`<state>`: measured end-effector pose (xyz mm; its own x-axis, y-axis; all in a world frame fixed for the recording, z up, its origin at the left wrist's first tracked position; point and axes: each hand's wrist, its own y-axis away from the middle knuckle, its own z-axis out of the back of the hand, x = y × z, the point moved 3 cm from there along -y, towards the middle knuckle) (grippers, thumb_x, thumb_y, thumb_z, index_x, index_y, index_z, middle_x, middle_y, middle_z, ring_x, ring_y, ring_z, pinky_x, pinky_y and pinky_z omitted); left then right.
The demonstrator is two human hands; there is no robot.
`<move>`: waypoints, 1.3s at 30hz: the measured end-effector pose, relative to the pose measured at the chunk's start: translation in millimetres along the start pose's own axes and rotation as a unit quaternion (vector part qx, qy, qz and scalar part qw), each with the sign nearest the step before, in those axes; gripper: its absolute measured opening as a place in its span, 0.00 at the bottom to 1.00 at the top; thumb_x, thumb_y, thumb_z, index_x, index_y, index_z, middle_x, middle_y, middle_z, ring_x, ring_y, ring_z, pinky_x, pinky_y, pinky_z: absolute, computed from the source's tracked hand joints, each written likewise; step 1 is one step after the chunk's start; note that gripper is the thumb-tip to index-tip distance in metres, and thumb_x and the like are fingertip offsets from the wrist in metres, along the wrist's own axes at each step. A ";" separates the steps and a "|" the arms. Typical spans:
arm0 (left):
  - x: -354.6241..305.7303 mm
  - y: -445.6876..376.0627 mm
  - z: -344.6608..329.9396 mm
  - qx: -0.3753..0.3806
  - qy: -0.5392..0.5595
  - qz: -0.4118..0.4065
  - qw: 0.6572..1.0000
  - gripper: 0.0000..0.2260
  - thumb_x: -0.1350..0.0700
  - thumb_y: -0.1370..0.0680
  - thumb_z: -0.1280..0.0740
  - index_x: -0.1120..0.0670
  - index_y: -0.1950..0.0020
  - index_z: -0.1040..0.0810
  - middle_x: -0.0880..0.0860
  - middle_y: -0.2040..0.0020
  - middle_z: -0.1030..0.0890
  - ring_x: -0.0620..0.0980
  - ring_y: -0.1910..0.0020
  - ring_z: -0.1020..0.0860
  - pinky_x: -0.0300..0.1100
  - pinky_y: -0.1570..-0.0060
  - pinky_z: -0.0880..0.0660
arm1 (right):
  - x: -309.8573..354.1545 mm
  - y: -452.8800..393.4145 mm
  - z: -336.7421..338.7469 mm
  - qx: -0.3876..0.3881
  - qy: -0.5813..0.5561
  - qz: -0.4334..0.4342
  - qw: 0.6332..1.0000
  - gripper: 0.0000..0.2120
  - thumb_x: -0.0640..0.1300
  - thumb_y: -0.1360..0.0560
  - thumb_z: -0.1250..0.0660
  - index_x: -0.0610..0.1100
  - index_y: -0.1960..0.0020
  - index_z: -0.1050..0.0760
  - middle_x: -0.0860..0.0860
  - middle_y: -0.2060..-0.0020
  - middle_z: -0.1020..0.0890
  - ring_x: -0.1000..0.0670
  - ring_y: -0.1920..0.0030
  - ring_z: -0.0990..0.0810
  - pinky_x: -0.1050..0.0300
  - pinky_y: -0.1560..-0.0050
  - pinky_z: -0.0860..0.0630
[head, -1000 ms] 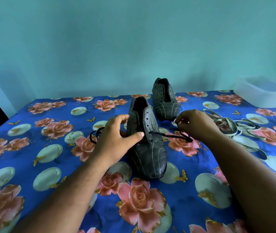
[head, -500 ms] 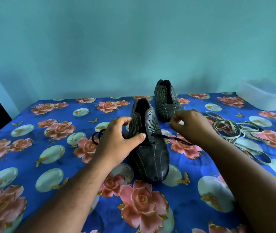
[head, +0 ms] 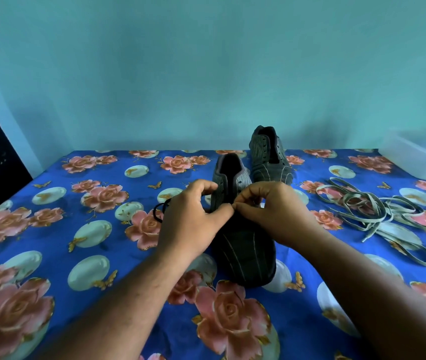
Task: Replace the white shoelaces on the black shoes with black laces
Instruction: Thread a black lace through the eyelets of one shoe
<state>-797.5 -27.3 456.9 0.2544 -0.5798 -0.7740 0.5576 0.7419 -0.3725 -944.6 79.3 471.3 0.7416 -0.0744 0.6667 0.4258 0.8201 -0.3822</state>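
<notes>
Head view: a worktop (head: 51,255) covered by a blue cloth with pink roses and pale round shapes is seen from above and behind the arms. A black shoe with thin pale stripes (head: 245,250) is stood on the cloth in the middle, with its toe pointed toward the person. A second black striped shoe (head: 269,157) is placed just behind it, a little to the right, with bare lace holes.

The left hand (head: 191,224) is held over the left side of the near shoe. Its fingers are curled and its thumb is stretched across the front of the shoe. The right hand (head: 277,211) is held over the right side of the same shoe, with its thumb and first finger pinched together. The tips of both thumbs are brought almost together above the lace holes. It cannot be told what is pinched there, because it is too small to see.

A loop of thin black lace (head: 159,210) is seen on the cloth just left of the left hand. A loose pile of flat white laces (head: 373,211) is laid on the cloth to the right, apart from the shoes. A clear plastic box (head: 425,157) is set at the far right edge. A teal wall (head: 206,74) is seen behind the worktop.
</notes>
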 end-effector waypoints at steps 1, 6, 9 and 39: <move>-1.1 0.8 0.1 0.001 0.002 -0.005 1.000 0.20 0.46 0.27 0.24 0.46 0.38 0.21 0.40 0.47 0.19 0.42 0.63 0.19 0.45 0.55 0.20 | 1.1 0.3 -0.9 -0.002 0.009 0.002 1.000 0.03 0.44 0.27 0.25 0.50 0.58 0.15 0.58 0.68 0.18 0.61 0.65 0.21 0.70 0.65 0.29; 2.1 -1.8 -4.0 0.049 0.024 -0.028 0.998 0.16 0.48 0.24 0.26 0.46 0.37 0.20 0.34 0.48 0.23 0.32 0.50 0.22 0.30 0.50 0.26 | -1.9 -1.3 -5.5 0.007 0.035 0.005 0.999 0.02 0.46 0.25 0.26 0.52 0.56 0.15 0.57 0.65 0.16 0.59 0.61 0.19 0.69 0.64 0.28; 10.3 -8.4 -1.9 0.093 0.063 -0.035 0.993 0.09 0.51 0.21 0.28 0.48 0.41 0.17 0.34 0.47 0.20 0.25 0.45 0.25 0.30 0.42 0.28 | -6.5 -2.5 -5.5 0.001 0.008 0.000 1.000 0.03 0.45 0.25 0.26 0.52 0.57 0.16 0.56 0.65 0.16 0.58 0.64 0.20 0.61 0.63 0.24; 19.1 -15.4 -2.5 0.087 0.076 -0.040 0.992 0.05 0.58 0.22 0.28 0.49 0.56 0.17 0.41 0.49 0.16 0.41 0.34 0.23 0.52 0.31 0.28 | -32.6 -10.7 11.6 -0.028 0.034 0.054 0.998 0.14 0.52 0.17 0.40 0.59 0.33 0.23 0.62 0.51 0.19 0.55 0.45 0.22 0.48 0.43 0.25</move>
<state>-803.3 -48.9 446.5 0.0889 -0.5662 -0.8194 0.7022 0.6191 -0.3516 -979.4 79.6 461.1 0.8167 -0.0274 0.5764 0.3688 0.7930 -0.4849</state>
